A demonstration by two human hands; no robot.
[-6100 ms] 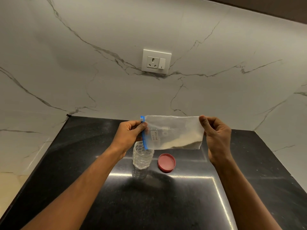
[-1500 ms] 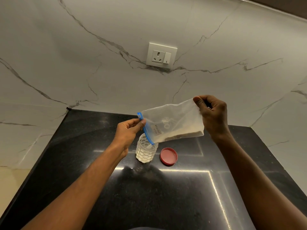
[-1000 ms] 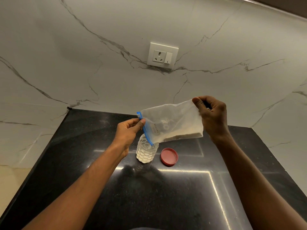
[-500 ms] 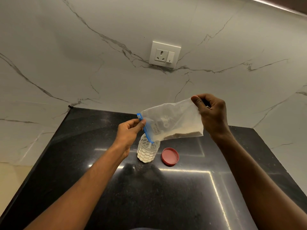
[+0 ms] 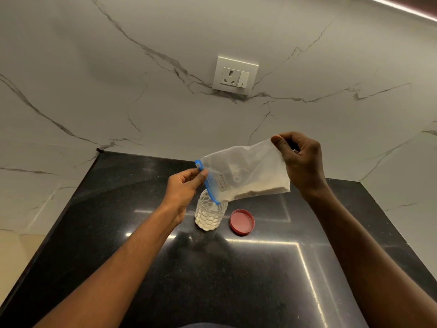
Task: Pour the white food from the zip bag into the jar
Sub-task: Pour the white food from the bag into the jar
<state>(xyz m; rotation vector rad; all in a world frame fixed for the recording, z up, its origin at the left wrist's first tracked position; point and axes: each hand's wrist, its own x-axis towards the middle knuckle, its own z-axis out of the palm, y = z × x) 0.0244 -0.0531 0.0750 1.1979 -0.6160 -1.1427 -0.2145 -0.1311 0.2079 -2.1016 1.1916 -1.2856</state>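
Right now the zip bag [image 5: 246, 176] hangs tilted between both hands, its long axis sloping down from far right to near left, so its blue zip edge [image 5: 210, 185] dips over the mouth of the jar [image 5: 210, 214] directly below. The left hand [image 5: 183, 185] pinches the zip end and is nearer the jar; the right hand [image 5: 301, 159] grips the raised bottom corner. White food [image 5: 262, 189] lies along the bag's lower edge, some already in the jar. A red lid [image 5: 242, 221] rests just right. The bag's print and small label are too blurred to read.
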